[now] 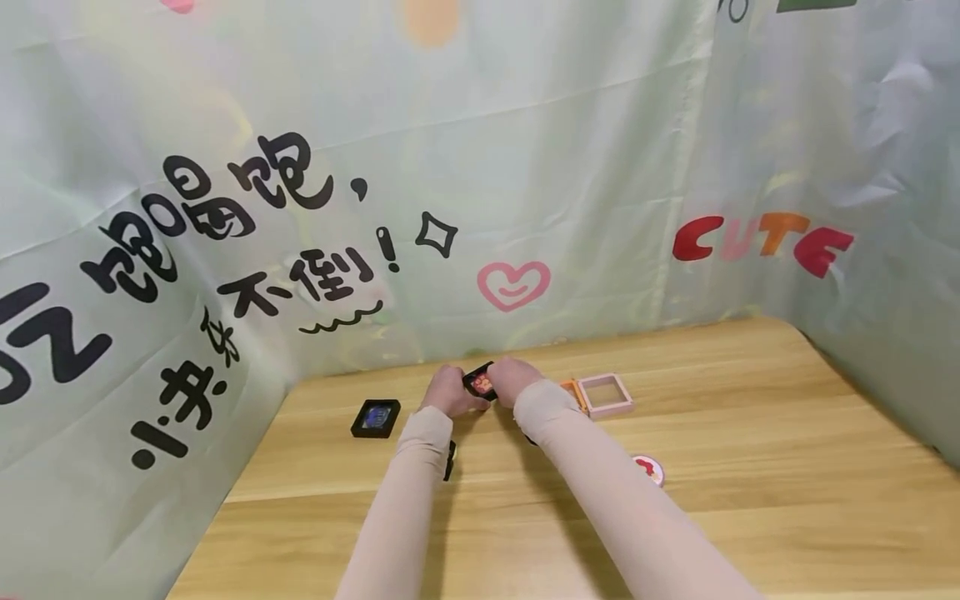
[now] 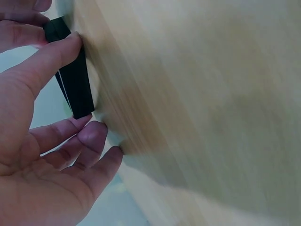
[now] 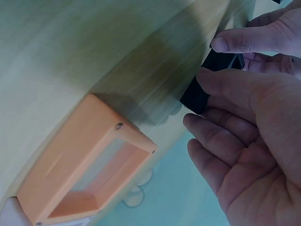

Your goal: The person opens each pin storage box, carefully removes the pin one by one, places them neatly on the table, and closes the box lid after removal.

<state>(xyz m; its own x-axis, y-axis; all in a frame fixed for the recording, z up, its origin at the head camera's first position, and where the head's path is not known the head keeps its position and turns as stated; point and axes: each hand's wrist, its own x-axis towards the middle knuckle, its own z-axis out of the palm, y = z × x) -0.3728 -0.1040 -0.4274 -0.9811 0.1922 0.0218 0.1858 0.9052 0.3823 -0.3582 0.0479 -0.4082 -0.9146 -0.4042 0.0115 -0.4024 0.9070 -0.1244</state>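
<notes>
Both hands hold a small square black frame [image 1: 480, 382] with a red and pink picture inside, near the back of the table. On its left side my left hand [image 1: 448, 392] grips it between thumb and fingers. The right hand [image 1: 517, 380] pinches the opposite side. In the left wrist view the black frame [image 2: 77, 87] is edge-on, thumb on one face and a fingertip at its lower end. From the right wrist, an orange frame [image 3: 75, 160] stands on the table beside the hands, with a window through its middle.
A pink frame [image 1: 606, 395] is right beside the orange one. Far left lies another black frame [image 1: 375, 418] with a blue picture. A round badge [image 1: 649, 469] shows past the right sleeve, and a black piece [image 1: 450, 461] is partly hidden by the left sleeve. Printed cloth [image 1: 585, 192] hangs behind.
</notes>
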